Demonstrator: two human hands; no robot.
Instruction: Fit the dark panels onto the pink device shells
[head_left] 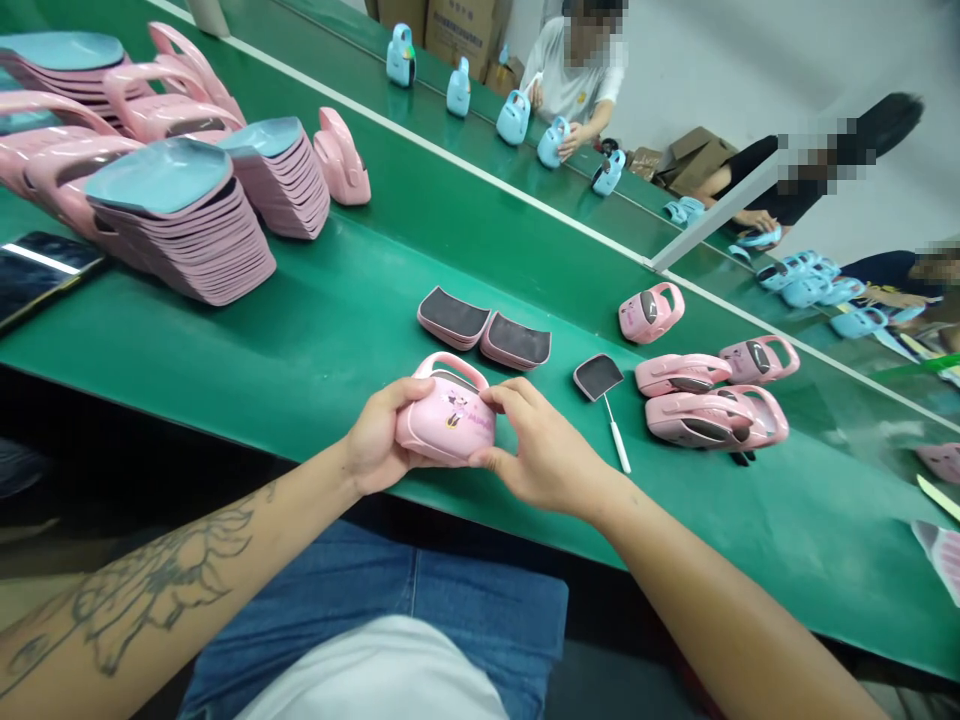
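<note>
Blue jeans (450, 610) and a white shirt hem (367, 675) fill the foot of the head camera's view as a seated worker, at a green production-line surface (247, 340), grips a pink moulded handbag-shaped case (448, 425) printed with a cartoon mouse. Left hand (375, 437), on a tattooed forearm (150, 590), clasps the near end of the case; right hand (544, 447) closes on the other end, its fingers (506, 398) curled over the top edge. The case sits over the surface's near edge. It looks light and stiff, its glossy shell perhaps slippery, so the rounded body seems the surest hold, with the loop handle (450, 365) a second choice. Beyond lie dark-faced pink inserts (452, 317), a dark paddle on a white stick (600, 378), more pink cases (716, 417), stacked pink trays (187, 240) and a phone (37, 275). Farther off, a co-worker (570, 85) handles blue cases (514, 118). Fingers cover part of the print, and the frame cuts off the stacks and the phone.
</note>
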